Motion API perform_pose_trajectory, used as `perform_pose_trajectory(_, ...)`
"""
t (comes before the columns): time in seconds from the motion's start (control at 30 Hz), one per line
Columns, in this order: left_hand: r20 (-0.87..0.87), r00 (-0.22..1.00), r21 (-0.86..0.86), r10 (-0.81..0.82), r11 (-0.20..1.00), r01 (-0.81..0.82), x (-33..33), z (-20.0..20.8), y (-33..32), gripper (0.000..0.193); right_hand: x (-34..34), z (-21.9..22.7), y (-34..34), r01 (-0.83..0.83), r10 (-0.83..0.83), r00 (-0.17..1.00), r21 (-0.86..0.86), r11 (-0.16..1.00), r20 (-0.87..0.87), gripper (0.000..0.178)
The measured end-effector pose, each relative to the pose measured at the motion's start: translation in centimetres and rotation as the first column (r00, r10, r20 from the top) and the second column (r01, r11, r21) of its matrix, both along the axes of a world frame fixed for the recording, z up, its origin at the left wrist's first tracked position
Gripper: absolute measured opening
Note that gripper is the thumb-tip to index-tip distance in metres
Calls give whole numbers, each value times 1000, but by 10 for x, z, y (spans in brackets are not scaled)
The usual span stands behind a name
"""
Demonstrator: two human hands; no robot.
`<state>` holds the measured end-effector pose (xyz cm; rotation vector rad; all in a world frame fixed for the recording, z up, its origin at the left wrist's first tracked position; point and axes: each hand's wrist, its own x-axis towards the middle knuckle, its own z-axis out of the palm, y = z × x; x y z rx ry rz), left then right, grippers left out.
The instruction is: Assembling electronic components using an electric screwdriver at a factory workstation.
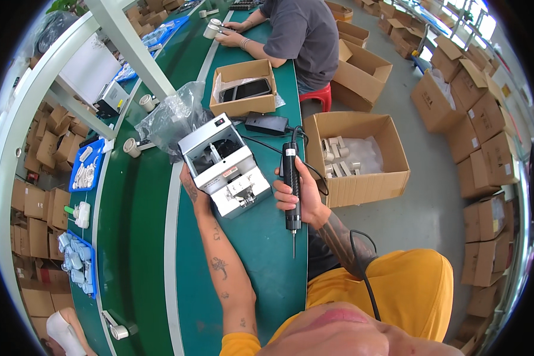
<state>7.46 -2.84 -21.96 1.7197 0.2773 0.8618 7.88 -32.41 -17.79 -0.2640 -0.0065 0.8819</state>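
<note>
My right hand is wrapped around a black electric screwdriver, whose thin bit points down toward the near side of the bench. A dark cable runs from its top. Left of it stands a grey-white box-shaped machine, probably a screw feeder, with a dark opening, a rocker switch on top and a metal mechanism at its front. My left hand lies against the machine's left side, with its fingers mostly hidden behind it. Beside the machine's far end are a black power adapter and crumpled clear plastic bag.
An open carton with black devices stands farther along the green bench. Right of the bench is a large carton holding white parts. A co-worker sits at the far end. Blue trays line the left side.
</note>
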Motion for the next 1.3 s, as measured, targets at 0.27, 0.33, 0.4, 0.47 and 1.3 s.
perform_pose_trajectory(0.27,-26,1000,102,-4,995,7,9,-5,5,38,2,-5,-6,-18,18,1000,24,1000,-7,53)
perform_pose_trajectory(0.33,215,902,-145,374,926,-349,19,0,4,39,3,-6,-7,-22,22,1000,3,1000,-5,54)
perform_pose_trajectory(0.4,123,682,-207,721,690,-693,17,-5,39,42,3,-7,-6,-29,29,999,5,1000,-18,54)
perform_pose_trajectory(0.47,120,608,-266,785,615,-742,9,-3,82,49,5,-11,-1,-45,45,999,4,999,-15,55)
perform_pose_trajectory(1.3,-169,718,15,676,730,-684,66,-3,257,52,-5,-8,3,14,-18,999,-76,997,-43,52)
